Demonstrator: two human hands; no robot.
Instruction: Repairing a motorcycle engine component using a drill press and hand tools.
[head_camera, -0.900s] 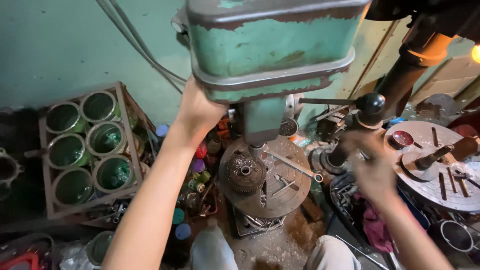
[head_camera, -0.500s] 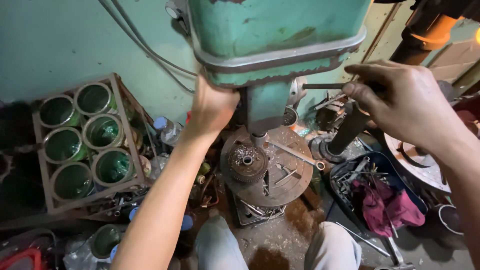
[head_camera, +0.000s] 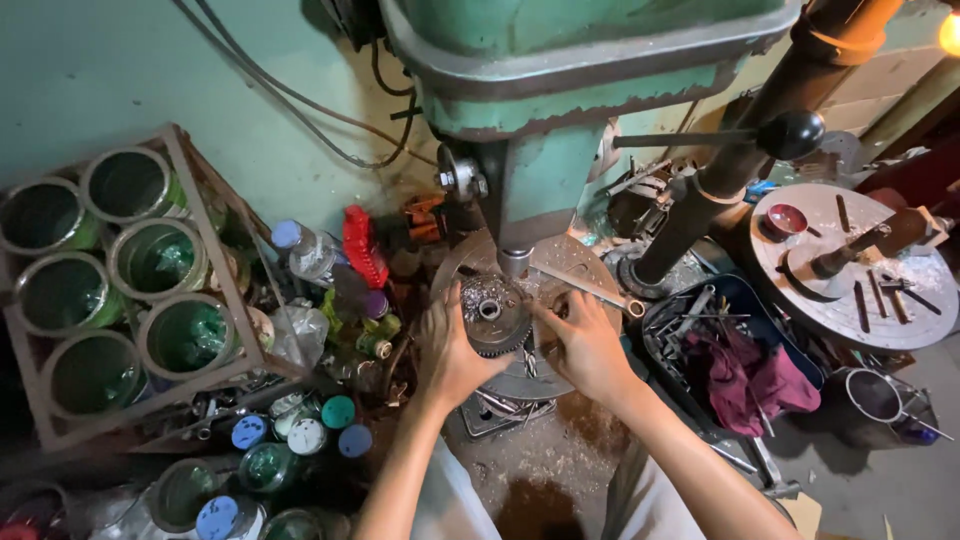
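A dark round toothed gear (head_camera: 493, 313) lies on the round drill press table (head_camera: 585, 268), directly under the spindle of the green drill press (head_camera: 560, 90). My left hand (head_camera: 447, 350) grips the gear's left rim. My right hand (head_camera: 583, 345) presses against its right rim. A long wrench (head_camera: 590, 288) rests on the table just beyond my right hand.
A wooden crate of green-lined tins (head_camera: 110, 270) stands at the left, with bottles and caps (head_camera: 310, 430) below it. The feed handle's black knob (head_camera: 795, 133) sticks out at the right. A box of tools with a red rag (head_camera: 745, 375) and a second round table (head_camera: 850, 265) lie right.
Both hands have come down from the drill press head and feed handle to the gear on the table. The camera has tilted lower and closer.
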